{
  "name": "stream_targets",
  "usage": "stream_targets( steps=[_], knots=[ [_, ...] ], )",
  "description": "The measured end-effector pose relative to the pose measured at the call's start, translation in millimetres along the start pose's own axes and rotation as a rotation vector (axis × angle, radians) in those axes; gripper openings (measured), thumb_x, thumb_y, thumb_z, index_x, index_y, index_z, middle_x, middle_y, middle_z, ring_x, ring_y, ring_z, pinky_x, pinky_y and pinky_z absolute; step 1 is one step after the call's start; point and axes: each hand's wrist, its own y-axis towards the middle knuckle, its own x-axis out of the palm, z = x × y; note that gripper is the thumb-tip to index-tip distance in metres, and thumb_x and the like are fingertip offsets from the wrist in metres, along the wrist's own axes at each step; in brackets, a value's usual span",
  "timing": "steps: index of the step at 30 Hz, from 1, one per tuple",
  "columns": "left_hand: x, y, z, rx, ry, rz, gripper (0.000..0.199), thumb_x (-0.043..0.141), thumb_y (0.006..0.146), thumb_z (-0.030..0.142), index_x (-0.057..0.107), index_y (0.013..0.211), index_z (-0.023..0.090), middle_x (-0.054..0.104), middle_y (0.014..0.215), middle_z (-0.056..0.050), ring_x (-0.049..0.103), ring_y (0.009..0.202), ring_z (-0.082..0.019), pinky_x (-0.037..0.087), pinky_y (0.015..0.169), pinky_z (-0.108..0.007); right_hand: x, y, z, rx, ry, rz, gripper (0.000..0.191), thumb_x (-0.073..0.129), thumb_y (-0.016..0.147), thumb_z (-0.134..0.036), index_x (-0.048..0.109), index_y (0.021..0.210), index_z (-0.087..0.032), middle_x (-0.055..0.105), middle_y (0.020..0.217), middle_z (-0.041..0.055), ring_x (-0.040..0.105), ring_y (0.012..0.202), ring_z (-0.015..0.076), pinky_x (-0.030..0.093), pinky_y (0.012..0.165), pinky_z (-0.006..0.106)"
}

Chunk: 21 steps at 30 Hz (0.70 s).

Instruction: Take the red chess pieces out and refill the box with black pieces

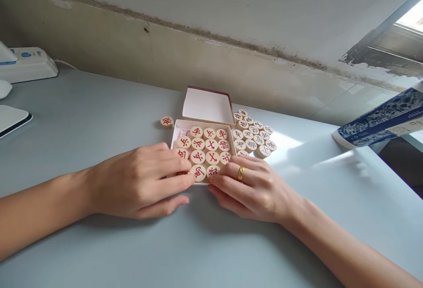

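Note:
A shallow white box (234, 143) holds rows of round xiangqi pieces with red characters, such as the piece (198, 157) near its middle. My left hand (145, 180) lies over the box's left front corner, fingers stretched onto the red pieces and thumb apart below. Its fingers hide part of the front row. My right hand (249, 186), with a gold ring, curls its fingers round the right front corner of the box, fingertips by a front-row piece (213, 171). The fingers cover that corner and some pieces.
Behind the box lies its lid (209, 105), inside up. One loose red piece (167, 121) sits to the left. Black-marked pieces (251, 144) cluster at right. A blue patterned book or box (383, 116) stands far right; a white device (33, 65) far left. A wall backs the grey table (99, 116).

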Motion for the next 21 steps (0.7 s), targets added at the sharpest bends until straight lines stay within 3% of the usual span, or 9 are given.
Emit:
stream_targets(
  steps=[11,16,21],
  knots=[
    [-3.3,-0.6,0.2,-0.137,-0.12,-0.027,0.022,0.052,0.108,0.028,0.071,0.108,0.017,0.065,0.126,-0.013,0.064,0.084,-0.018,0.054,0.085,-0.033,0.9,-1.8,0.3,0.007,-0.015,-0.004,0.017,0.059,0.103,-0.014,0.07,0.09,-0.016,0.068,0.074,0.0011,0.056,0.065,0.0141,0.045,0.059,0.03],
    [-2.2,0.7,1.0,-0.137,-0.112,0.009,0.022,0.049,0.108,0.023,0.071,0.104,0.017,0.066,0.122,-0.012,0.064,0.083,-0.017,0.055,0.085,-0.032,1.3,-2.0,0.6,0.004,-0.013,0.002,0.019,0.059,0.102,-0.013,0.071,0.087,-0.015,0.066,0.072,0.0014,0.054,0.063,0.0143,0.044,0.058,0.03],
    [2.3,-4.4,1.3,-0.184,-0.116,0.086,0.018,0.052,0.105,0.015,0.066,0.115,0.018,0.067,0.12,-0.011,0.07,0.089,-0.017,0.059,0.083,-0.028,0.7,-1.6,-0.6,0.008,-0.021,0.001,0.018,0.06,0.102,-0.013,0.07,0.087,-0.015,0.066,0.072,0.0005,0.054,0.063,0.0136,0.043,0.058,0.029]
  ],
)
